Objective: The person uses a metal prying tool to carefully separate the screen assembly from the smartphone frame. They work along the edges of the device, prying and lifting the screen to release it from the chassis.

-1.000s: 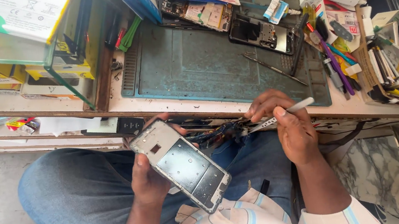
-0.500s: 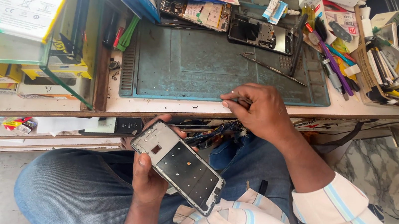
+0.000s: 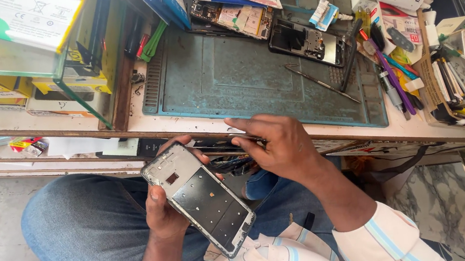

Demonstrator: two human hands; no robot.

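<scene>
Left hand (image 3: 166,211) cradles the opened phone (image 3: 199,197) face-up for access; right hand (image 3: 277,143) beside it pinches thin tweezers (image 3: 219,142).

Blue jeans, white shirt with pale blue stripes, sleeves rolled up

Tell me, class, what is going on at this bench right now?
A seated person works on an opened phone. The left hand holds the phone frame over the lap, inner side up. The right hand is at the bench edge, its fingers reaching into a drawer of small tools just below it. On the bench lie a green mat, another opened phone and tweezers.
</scene>
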